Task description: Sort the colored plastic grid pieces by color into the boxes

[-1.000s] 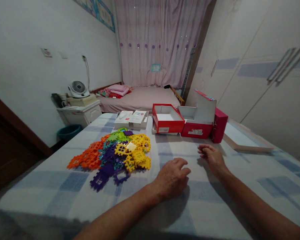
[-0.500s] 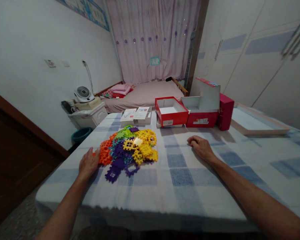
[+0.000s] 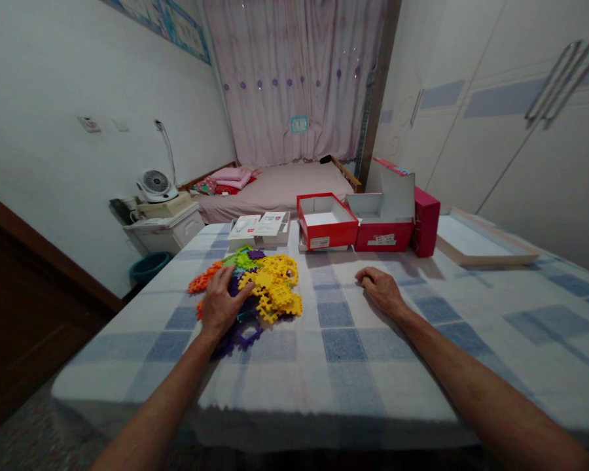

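Note:
A pile of notched plastic building pieces lies on the cloth: yellow pieces (image 3: 275,286) on the right, orange pieces (image 3: 203,277) on the left, green pieces (image 3: 240,259) at the back, purple pieces (image 3: 245,335) toward the front. My left hand (image 3: 222,306) rests over the left and middle of the pile, thumb and fingers apart; it covers part of the purple and orange ones. The thumb tip reaches the edge of the yellow pieces. On the tablecloth, right of the pile, my right hand (image 3: 381,289) lies with its fingers curled in, nothing visible in them.
A blue-and-white checked tablecloth (image 3: 294,386) covers the table. Along its far side stand a small white box (image 3: 260,237), an open red box (image 3: 328,232), a dark red box with raised lid (image 3: 380,235) and a shallow tray-like lid (image 3: 495,256). A bed (image 3: 294,180) is behind.
My left hand has moved right, from the pile's left edge to over its middle. My right hand stays curled on the cloth. The whole view has shifted slightly.

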